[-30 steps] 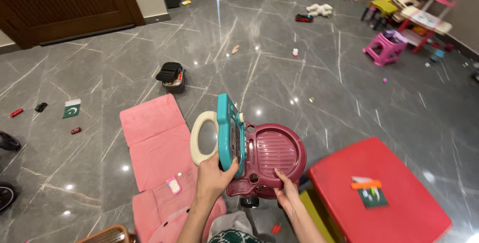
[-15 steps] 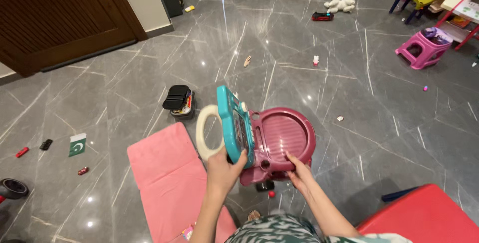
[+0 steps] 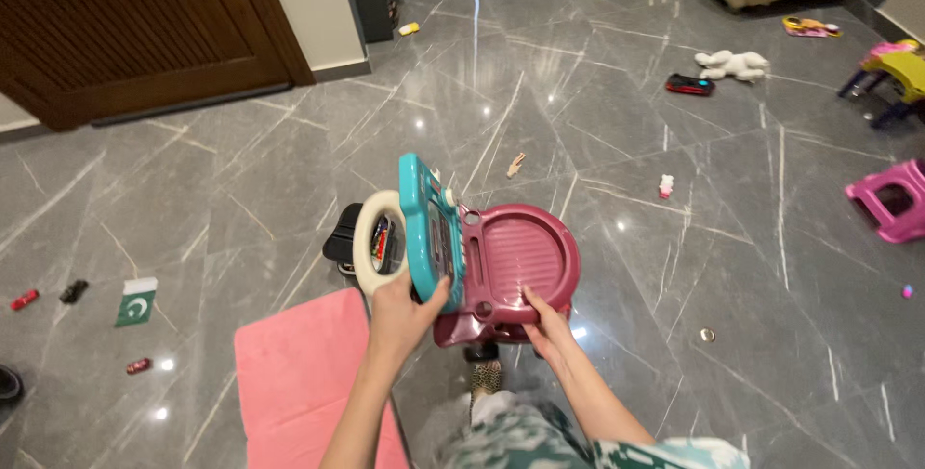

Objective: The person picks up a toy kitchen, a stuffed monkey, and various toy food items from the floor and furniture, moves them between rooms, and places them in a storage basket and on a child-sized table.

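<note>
Toy ride-on seat (image 3: 520,267), maroon plastic with a ribbed round seat pan, is held up off the grey marble floor (image 3: 674,267) in front of the person, roughly level with the middle of the view. A teal panel (image 3: 424,228) stands upright at its left end, and a cream ring handle (image 3: 371,243) sticks out to the left of that panel. The left hand (image 3: 400,320) is closed around the lower edge of the teal panel, thumb on the seat side and fingers wrapped behind. The right hand (image 3: 549,329) grips the near rim of the maroon seat, fingers curled under it. A dark wheel (image 3: 480,353) shows beneath the seat, between the two hands. Behind the ring handle, a small black case (image 3: 345,238) lies open on the floor. A pink mat (image 3: 299,373) lies on the floor below the left forearm. Farther off to the left are a small green-and-white flag (image 3: 137,300) and a few toy cars (image 3: 72,291). To the right stands a pink stool (image 3: 891,201), and near the top a white plush toy (image 3: 732,65) lies beside a dark toy car (image 3: 690,84). A brown wooden door (image 3: 135,26) fills the upper left corner.
</note>
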